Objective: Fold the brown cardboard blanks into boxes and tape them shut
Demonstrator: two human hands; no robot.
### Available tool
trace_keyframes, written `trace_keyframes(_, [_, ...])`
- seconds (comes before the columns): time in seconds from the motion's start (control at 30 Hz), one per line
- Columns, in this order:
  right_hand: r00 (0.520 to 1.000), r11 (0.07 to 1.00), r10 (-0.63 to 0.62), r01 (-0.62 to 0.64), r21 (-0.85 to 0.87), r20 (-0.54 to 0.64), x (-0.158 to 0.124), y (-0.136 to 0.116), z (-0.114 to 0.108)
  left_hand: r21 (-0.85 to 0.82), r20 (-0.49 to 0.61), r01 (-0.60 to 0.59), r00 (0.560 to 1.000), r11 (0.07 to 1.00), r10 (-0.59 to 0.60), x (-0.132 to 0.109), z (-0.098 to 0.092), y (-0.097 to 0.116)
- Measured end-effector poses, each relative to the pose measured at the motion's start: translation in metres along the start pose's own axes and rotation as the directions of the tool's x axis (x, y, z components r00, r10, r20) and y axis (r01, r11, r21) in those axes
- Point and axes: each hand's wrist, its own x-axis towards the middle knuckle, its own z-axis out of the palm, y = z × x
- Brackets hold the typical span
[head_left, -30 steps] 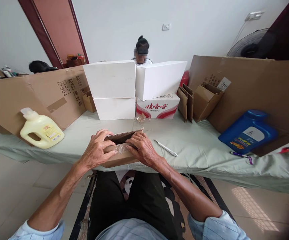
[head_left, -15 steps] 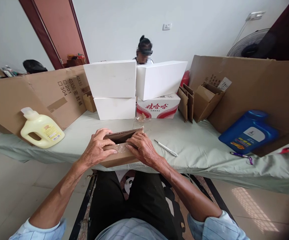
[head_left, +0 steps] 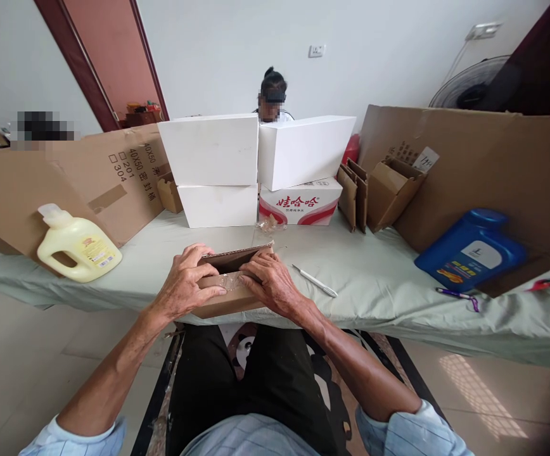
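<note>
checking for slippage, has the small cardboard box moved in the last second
No. The small cardboard box keeps the same gap from the white pen to its right, held by the left hand and right hand.

Yellow jug (head_left: 78, 247), blue jug (head_left: 469, 250), white boxes (head_left: 211, 152)

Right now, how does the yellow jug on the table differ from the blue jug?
The yellow jug lies at the left end of the table; the blue jug lies at its right end. The yellow jug has a white cap, the blue jug a blue one. Both are labelled plastic jugs lying by cardboard sheets, apart from the cardboard box held by the left hand and right hand.
</note>
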Motion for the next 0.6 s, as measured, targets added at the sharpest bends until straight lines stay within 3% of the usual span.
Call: trace_keyframes(0.6, [1.000, 1.000, 0.005, -0.005, -0.002, -0.011, 0.0024, -0.0019, 0.0024, 0.091, 0.024, -0.104, 0.994, 0.990, 0.102, 0.0020, -0.0061, 0.0065])
